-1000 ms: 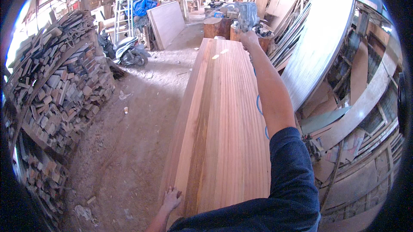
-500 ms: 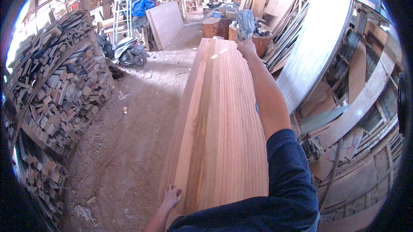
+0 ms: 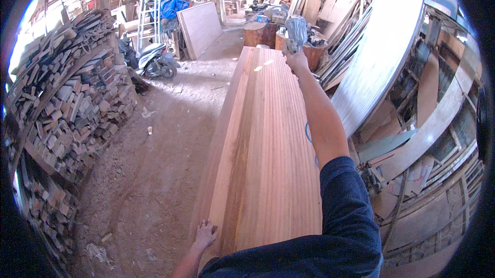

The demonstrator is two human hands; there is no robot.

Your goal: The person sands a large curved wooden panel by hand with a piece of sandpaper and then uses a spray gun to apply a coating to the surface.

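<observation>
A long wooden panel (image 3: 273, 164) of joined reddish and brown strips stretches away in front of me. At its far right corner, my right hand (image 3: 295, 61) grips a grey hand-held tool (image 3: 296, 33), held upright; its exact kind is hard to make out. Fingers apart, my left hand (image 3: 206, 234) rests on the near left edge of the panel. Two small pale pieces (image 3: 263, 65) lie on the far end of the board. Beside my right forearm, a blue hose or cord (image 3: 308, 132) shows at the panel's right edge.
Stacked wood offcuts (image 3: 77, 103) rise at the left, with a motorbike (image 3: 157, 61) beyond them. A large pale sheet (image 3: 384, 51) leans at the right among boards and scrap. Wooden blocks (image 3: 259, 34) stand past the panel's far end. Bare dirt floor (image 3: 154, 175) runs along the left.
My right hand and the grey tool have shifted very slightly; more of the blue hose or cord shows beside my forearm. The left hand stays on the panel's edge.
</observation>
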